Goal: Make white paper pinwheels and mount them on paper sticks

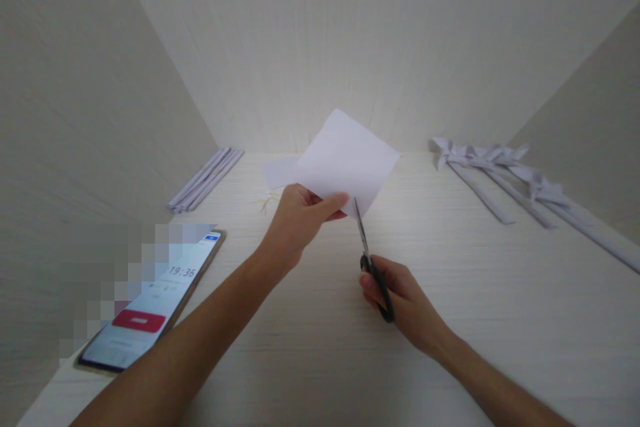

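A white square sheet of paper (345, 153) is held up above the table, one corner pointing away from me. My left hand (303, 217) is closed on its near left edge, the thumb on top and the fingers underneath. In my right hand (395, 290) is a pair of scissors (377, 283) with black handles. Their blades point up and away and meet the paper at its near corner, just right of my left thumb. I cannot tell how far the blades are parted.
Behind the held sheet lies another piece of white paper (277, 170), with thin yellowish strands (267, 201) near it. Several rolled paper sticks (207, 180) lie at the left wall. Paper pinwheels on sticks (475, 157) lie at the right. A phone (155, 307) rests near my left forearm.
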A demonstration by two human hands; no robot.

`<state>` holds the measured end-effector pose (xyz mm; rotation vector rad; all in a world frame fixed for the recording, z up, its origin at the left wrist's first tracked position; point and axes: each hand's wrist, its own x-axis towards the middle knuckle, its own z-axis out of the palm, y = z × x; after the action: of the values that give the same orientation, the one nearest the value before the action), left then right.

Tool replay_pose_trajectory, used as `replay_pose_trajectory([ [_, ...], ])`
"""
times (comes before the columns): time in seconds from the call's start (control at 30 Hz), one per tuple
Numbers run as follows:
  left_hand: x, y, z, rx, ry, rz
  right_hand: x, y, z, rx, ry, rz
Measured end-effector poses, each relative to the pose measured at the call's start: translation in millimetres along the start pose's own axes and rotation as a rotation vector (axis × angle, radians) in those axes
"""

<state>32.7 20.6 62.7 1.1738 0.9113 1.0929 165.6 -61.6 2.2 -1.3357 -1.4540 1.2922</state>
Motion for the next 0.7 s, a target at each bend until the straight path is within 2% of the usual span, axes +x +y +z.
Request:
replay_pose_trajectory([
  [0.7,1.1,-2.3,0.1,-0.043,-0.007,0.000,1.0,0.2,0.7,0.014,0.009,0.022],
])
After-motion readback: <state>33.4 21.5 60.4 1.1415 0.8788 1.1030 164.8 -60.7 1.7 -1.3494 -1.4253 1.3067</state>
